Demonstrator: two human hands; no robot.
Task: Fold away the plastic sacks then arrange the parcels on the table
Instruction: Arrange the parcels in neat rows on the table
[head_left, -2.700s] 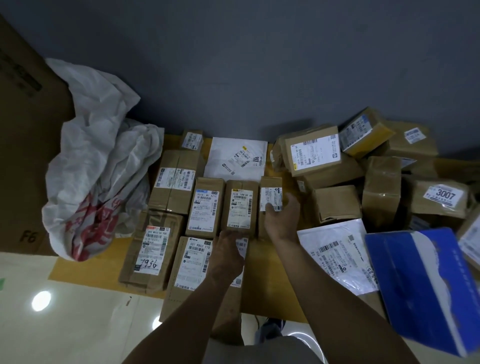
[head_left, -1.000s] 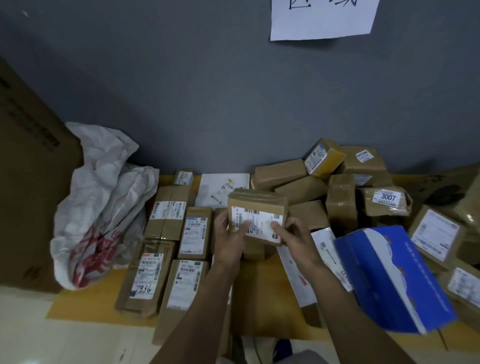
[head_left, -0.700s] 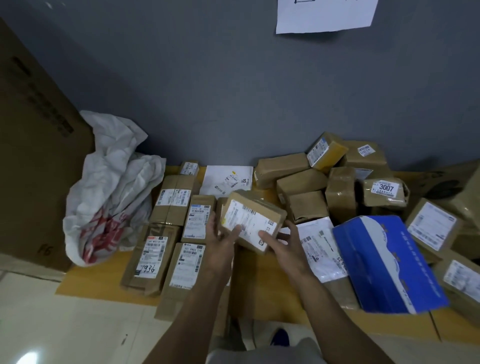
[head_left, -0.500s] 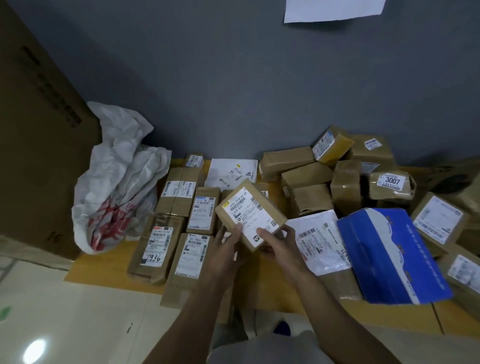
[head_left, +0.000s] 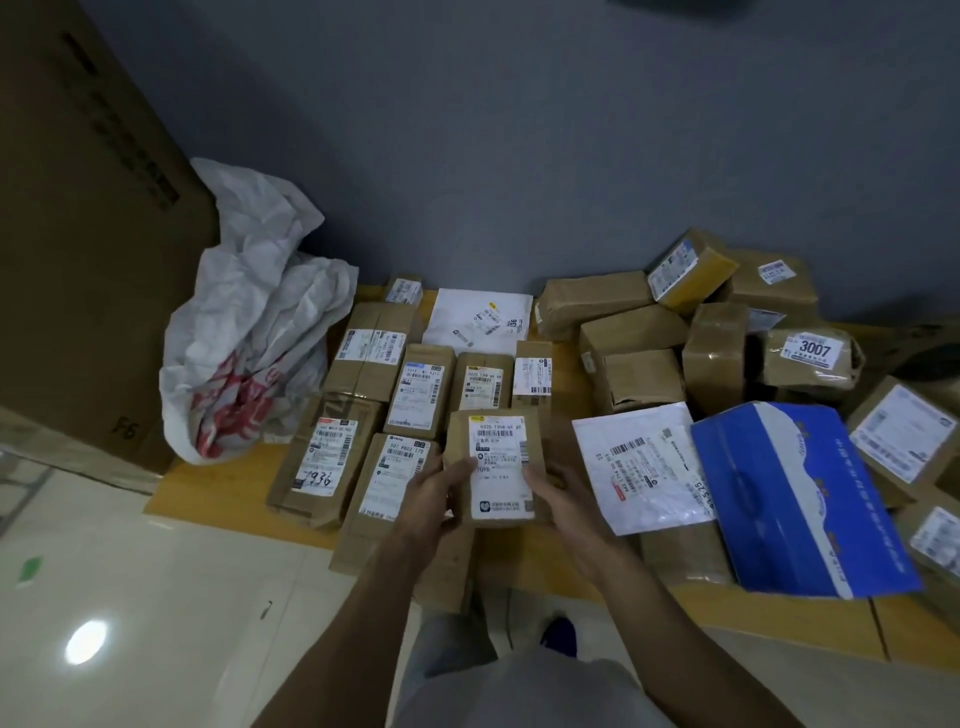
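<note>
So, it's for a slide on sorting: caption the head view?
Left hand and right hand hold a labelled parcel beside neat rows on the table; a loose pile lies further right.

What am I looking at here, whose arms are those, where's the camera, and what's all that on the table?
No machine here: a person works with bare hands, and the one camera sits on their head, looking forward and down, so two arms reach in from below. The left hand and the right hand hold a small brown parcel by its sides, label up. On the wooden table, labelled parcels lie in neat rows on the left; a loose heap of brown parcels sits on the right, with a white mailer and a blue box in front. A crumpled white plastic sack lies at the table's left end.
</note>
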